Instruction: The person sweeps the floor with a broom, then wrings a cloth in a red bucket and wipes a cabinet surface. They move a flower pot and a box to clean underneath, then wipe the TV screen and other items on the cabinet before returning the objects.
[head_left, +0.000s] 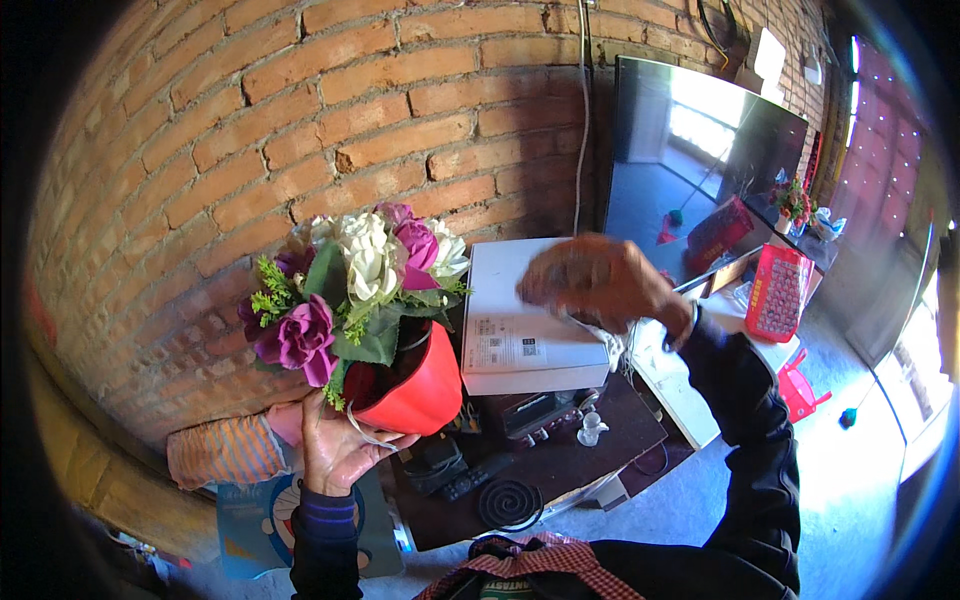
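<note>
My left hand (341, 446) supports a red flowerpot (420, 382) from below and the side, the palm turned up and the pot tilted. Purple roses (300, 341) and white roses (367, 255) with green leaves, apparently artificial, fill the pot. A thin pale strip hangs from its rim across my fingers. Above a white cardboard box (487, 300), my right hand (600, 285) is curled and blurred by motion. Something whitish (616, 345) shows just below that hand; whether it is held cannot be made out. The box bears printed labels and rests on a dark table.
On the dark table (600, 480) lie a black mosquito coil (510, 504), a remote control (476, 476) and a small clear object (591, 429). A large television (675, 165) stands by the brick wall (375, 112). A red package (780, 292) sits at right. Striped cloth (225, 450) lies left.
</note>
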